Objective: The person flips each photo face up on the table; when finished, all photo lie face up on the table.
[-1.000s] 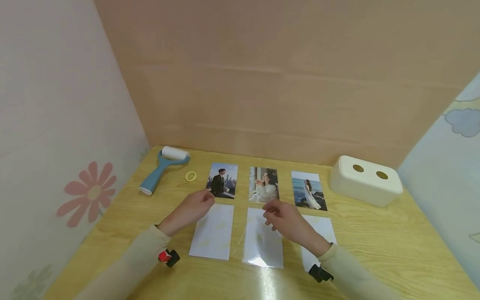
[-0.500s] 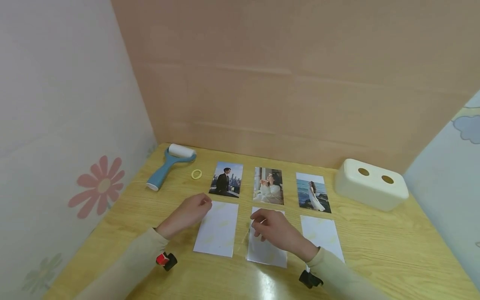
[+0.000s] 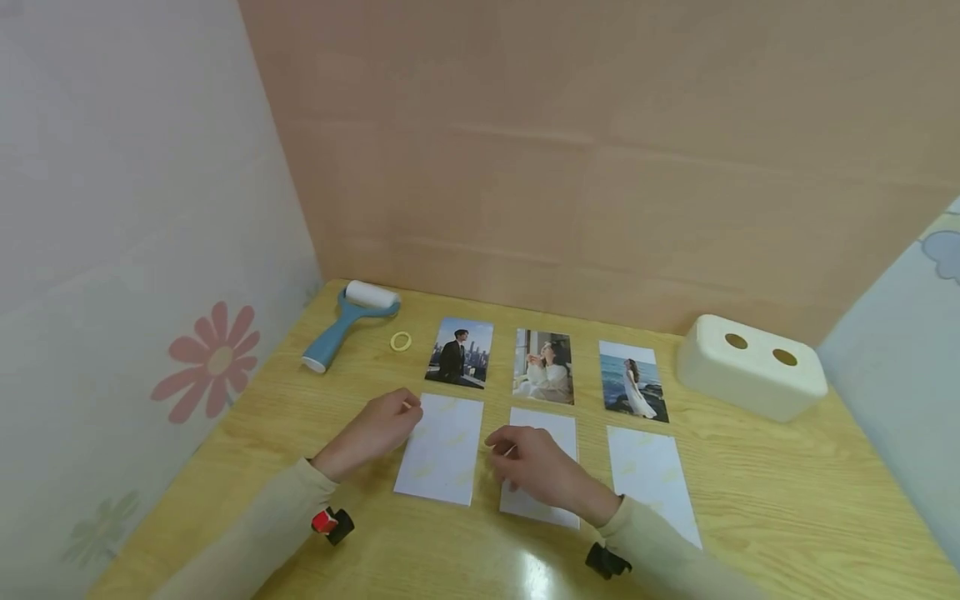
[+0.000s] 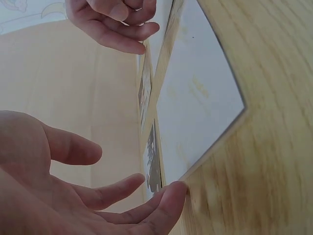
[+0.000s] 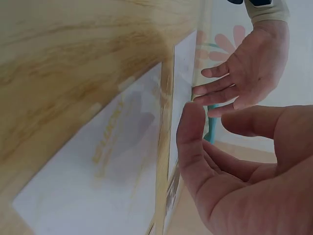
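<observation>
Roller [image 3: 330, 340] lying far left, apart from both hands. Left hand [image 3: 381, 425]: fingers spread, grips nothing; fingertips at far corner of left sheet [image 3: 441, 450], contact unclear. Ring [image 3: 393, 341] beyond. Left photo [image 3: 459, 354] flat behind its sheet. Right hand [image 3: 536, 467] loosely curled, thumb apart, pinching nothing, over middle sheet [image 3: 547, 422]; middle photo [image 3: 543, 367] behind. Right photo [image 3: 633, 382] and right sheet [image 3: 651, 479] untouched; box [image 3: 750, 362] beyond. Progress, judged: two rows of three set out, no photo on any sheet, roller not in use
</observation>
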{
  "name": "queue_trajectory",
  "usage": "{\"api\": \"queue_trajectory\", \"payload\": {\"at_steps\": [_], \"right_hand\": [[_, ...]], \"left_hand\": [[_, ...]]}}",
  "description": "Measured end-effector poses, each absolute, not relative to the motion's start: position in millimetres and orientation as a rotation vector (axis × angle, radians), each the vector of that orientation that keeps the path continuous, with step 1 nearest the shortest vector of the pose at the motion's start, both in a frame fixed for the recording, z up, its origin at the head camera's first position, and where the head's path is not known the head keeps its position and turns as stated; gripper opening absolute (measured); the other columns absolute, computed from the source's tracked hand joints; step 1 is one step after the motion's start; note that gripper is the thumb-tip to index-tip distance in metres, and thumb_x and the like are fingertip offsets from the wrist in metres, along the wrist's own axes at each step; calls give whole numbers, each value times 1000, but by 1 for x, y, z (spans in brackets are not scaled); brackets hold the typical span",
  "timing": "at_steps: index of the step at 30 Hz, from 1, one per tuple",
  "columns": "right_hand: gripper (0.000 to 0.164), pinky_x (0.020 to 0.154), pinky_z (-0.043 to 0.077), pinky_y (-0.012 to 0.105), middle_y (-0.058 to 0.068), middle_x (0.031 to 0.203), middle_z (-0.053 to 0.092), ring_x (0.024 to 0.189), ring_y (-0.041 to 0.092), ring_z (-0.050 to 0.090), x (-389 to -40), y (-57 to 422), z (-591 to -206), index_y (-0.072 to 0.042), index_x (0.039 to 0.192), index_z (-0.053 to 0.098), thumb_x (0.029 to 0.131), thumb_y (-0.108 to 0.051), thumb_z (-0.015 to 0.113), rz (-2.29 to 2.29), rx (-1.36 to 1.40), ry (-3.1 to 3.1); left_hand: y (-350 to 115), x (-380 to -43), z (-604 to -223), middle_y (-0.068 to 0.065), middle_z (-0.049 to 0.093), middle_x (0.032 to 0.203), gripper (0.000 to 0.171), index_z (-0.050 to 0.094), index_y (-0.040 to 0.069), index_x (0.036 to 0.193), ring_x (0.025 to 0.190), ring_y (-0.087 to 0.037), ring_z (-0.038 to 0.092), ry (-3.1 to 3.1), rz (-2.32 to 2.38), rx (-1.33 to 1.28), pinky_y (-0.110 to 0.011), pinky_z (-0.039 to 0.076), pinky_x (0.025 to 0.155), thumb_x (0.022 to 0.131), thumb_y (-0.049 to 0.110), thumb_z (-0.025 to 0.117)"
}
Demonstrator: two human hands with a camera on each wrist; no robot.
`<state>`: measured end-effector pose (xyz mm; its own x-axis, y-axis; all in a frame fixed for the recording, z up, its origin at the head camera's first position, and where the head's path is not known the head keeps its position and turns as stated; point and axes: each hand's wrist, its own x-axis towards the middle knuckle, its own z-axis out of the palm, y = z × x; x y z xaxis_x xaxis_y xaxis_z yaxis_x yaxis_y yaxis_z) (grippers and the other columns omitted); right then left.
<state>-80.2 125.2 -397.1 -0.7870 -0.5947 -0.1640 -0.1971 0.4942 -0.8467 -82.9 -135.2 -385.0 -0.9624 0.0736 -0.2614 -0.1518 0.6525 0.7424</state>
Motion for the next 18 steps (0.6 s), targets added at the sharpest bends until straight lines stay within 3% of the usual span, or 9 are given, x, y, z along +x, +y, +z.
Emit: {"api": "queue_trajectory", "payload": {"at_steps": [3, 11, 18], "right_hand": [[33, 58, 54, 32, 9, 104, 68, 74, 22, 65, -78, 119, -398, 7, 129, 60, 100, -10, 61, -1166, -685, 2317], [33, 78, 55, 35, 3, 100, 69, 92, 19, 66, -72, 106, -400, 8, 125, 62, 97, -9, 63, -1077, -726, 2402], [30, 76, 53, 35, 15, 110, 65, 89, 20, 61, -67, 100, -403, 11, 117, 66, 89, -1, 66, -1023, -798, 2521]], "left_hand": [[-136, -81, -386, -14, 64, 112, 34, 59, -2, 124, 92, -23, 59, 2604, 1212, -62, -38, 52, 77, 103, 22, 48], [-138, -79, -391, -15, 65, 114, 35, 59, -2, 125, 96, -24, 61, 2622, 1225, -54, -41, 53, 79, 102, 22, 48], [-138, -77, -392, -18, 64, 118, 36, 59, -3, 125, 103, -27, 61, 2620, 1235, -76, -45, 52, 86, 102, 22, 48]]}}
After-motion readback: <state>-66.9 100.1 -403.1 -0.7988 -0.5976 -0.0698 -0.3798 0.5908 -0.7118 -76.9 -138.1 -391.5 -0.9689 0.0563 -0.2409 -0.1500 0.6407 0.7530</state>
